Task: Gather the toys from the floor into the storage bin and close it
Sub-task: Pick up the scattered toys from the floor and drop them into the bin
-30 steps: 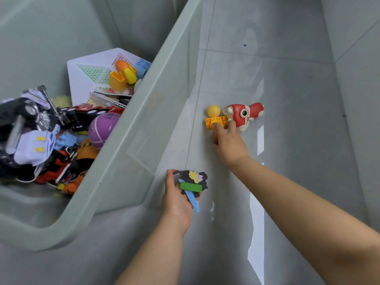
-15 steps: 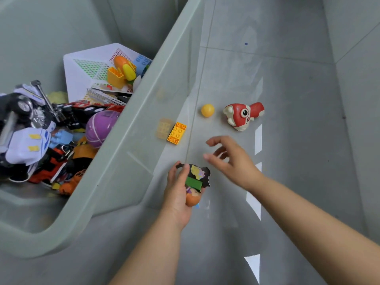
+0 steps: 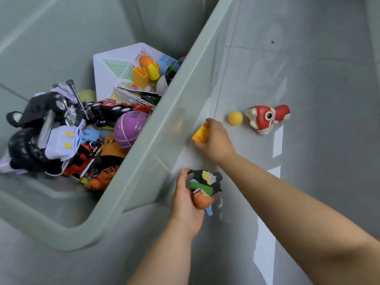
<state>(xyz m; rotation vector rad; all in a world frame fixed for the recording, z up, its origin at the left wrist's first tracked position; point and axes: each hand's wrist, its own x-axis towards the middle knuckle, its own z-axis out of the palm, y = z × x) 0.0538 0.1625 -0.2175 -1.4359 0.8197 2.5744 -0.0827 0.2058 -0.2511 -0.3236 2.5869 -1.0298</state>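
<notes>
My right hand [image 3: 216, 141] grips the yellow building block [image 3: 200, 134] in its fingers [image 3: 211, 121] at centre frame, against the storage bin [image 3: 67, 237] wall. My left hand [image 3: 185, 202] clutches small toys [image 3: 205, 184] below, probably to save trips. The yellow ball [image 3: 235, 118] and red fish [image 3: 267, 118] lie to the right.

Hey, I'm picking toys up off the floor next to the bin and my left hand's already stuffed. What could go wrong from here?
1. Your left hand grips a whole bundle of small toys, with a blue piece sticking out below; one could slip out on the way into the bin.
2. The yellow ball lies loose on the smooth floor close to your right hand, which holds the yellow brick; a nudge may send it rolling away.
</notes>
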